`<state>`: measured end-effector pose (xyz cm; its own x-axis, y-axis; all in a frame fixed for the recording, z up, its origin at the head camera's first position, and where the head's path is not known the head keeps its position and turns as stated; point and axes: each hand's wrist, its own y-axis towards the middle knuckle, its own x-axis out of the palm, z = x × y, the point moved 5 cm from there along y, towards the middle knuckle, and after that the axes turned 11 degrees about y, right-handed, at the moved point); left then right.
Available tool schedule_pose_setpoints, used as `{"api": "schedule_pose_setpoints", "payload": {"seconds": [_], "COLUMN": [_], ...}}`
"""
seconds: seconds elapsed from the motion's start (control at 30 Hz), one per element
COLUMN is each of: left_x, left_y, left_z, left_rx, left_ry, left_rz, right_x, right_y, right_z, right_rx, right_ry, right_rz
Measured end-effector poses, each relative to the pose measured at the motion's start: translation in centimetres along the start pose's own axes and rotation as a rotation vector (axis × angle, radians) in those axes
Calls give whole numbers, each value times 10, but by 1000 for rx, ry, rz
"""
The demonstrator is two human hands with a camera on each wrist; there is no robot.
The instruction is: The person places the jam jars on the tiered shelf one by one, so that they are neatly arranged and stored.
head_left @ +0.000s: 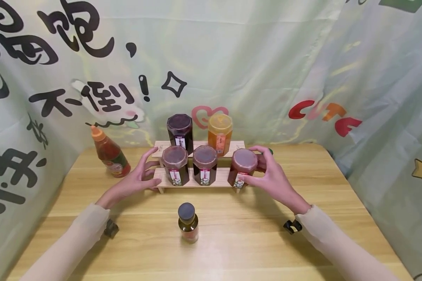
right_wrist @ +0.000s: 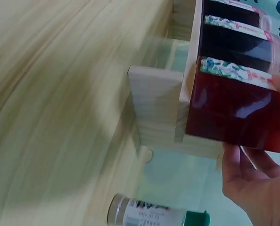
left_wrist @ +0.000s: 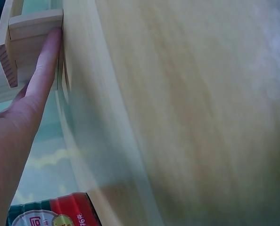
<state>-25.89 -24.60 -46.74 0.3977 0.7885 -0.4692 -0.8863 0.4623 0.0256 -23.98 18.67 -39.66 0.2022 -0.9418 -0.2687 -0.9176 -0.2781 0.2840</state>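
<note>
A two-step wooden rack (head_left: 214, 182) stands on the table with several hexagonal jars on it. My left hand (head_left: 136, 180) rests against the rack's left end, its fingers spread between the two steps. In the left wrist view, one straight finger (left_wrist: 45, 63) lies along a rack leg. At the right end of the lower step, my right hand (head_left: 270, 175) grips a dark red jam jar (head_left: 242, 166), thumb in front and fingers behind. Two dark jars (head_left: 176, 166) share that step. On the upper step are a dark purple jar (head_left: 180, 130) and an amber jar (head_left: 219, 134).
A ketchup bottle (head_left: 112, 154) with an orange cap stands left of the rack. In front is a small dark-capped bottle (head_left: 188, 224). A green-capped shaker (right_wrist: 154, 213) stands beyond the right hand. A printed curtain (head_left: 260, 78) encloses the table.
</note>
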Motion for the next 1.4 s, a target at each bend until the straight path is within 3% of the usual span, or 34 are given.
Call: {"api": "schedule_pose_setpoints", "payload": {"seconds": [0.3, 0.5, 1.03, 1.2, 1.4], "left_x": [-4, -4, -4, -2, 0], "left_y": [5, 5, 6, 6, -3], "left_z": [-1, -3, -2, 1, 10], "left_rx": [50, 11, 7, 35, 91], "left_ry": [18, 3, -10, 27, 183], "left_rz": [-1, -2, -7, -4, 43], "right_x": [7, 11, 15, 17, 8], "right_y": [11, 18, 17, 12, -1], "right_z": [0, 3, 10, 11, 10], "right_rx": [-38, -37, -40, -59, -72], "right_ry": [16, 27, 32, -61, -167], "right_rz": [-10, -35, -65, -74, -123]}}
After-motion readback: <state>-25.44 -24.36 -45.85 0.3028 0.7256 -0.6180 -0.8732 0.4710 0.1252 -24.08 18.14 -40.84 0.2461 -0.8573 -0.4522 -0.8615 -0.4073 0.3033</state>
